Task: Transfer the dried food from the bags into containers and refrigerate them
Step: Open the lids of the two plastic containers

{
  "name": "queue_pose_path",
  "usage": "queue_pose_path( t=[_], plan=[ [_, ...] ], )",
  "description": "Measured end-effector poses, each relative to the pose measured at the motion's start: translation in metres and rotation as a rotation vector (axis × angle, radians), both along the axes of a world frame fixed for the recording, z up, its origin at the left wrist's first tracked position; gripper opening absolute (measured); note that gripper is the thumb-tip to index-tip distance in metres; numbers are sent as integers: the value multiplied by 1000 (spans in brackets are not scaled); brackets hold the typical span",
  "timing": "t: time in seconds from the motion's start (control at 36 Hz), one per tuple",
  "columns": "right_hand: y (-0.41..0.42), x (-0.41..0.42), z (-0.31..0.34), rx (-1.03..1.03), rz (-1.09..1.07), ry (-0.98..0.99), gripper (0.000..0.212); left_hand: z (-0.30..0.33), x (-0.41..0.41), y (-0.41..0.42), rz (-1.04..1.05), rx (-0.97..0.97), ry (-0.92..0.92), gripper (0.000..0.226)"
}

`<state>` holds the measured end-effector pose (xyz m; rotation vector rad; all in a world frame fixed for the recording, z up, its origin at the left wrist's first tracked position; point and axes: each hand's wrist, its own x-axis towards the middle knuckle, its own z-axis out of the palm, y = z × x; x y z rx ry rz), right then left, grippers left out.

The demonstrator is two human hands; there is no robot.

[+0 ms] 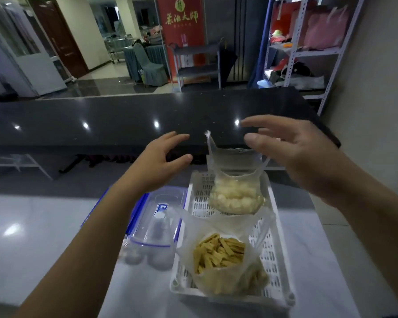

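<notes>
A white slotted basket [277, 255] stands on the pale counter and holds two clear plastic bags. The far bag [236, 196] is filled with white dried pieces and its mouth stands open upward. The near bag [223, 260] contains yellow-brown dried strips. Left of the basket lies a clear container with a blue-clip lid [157, 216]. My left hand [163, 154] hovers with fingers spread, left of the far bag's top, not touching it. Above the right side of that bag's open mouth, my right hand [292, 148] is held spread, holding nothing.
A raised black stone bar top [124, 120] runs across behind the counter. Beyond it are a dark service cart [198, 63], draped chairs and a red banner. Metal shelving [303, 51] with bags stands at the right by a wall.
</notes>
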<state>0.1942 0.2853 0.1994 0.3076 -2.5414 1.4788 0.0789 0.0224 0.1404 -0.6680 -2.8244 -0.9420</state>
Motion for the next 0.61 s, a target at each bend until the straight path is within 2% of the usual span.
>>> queue_pose_path(
  t=[0.08,0.17,0.28,0.33,0.39,0.5,0.61],
  plan=[
    [-53,18,5,173,154,89,46,-18,2,-30,153,-215,72,64],
    [-106,31,-4,336,237,131,52,-45,-4,-72,297,-386,-16,70],
    [-175,52,-34,221,393,173,54,-90,-2,-138,347,-643,-169,73],
    [-201,55,-59,177,437,88,54,-112,8,-166,429,-599,-232,74],
    [-220,45,-87,220,408,-12,57,-130,18,-188,483,-544,-277,75],
    [-245,4,-145,481,305,-214,62,-160,26,-209,477,-526,-326,75],
    [-265,-32,-191,628,175,-298,60,-180,14,-208,424,-509,-332,78]
  ],
)
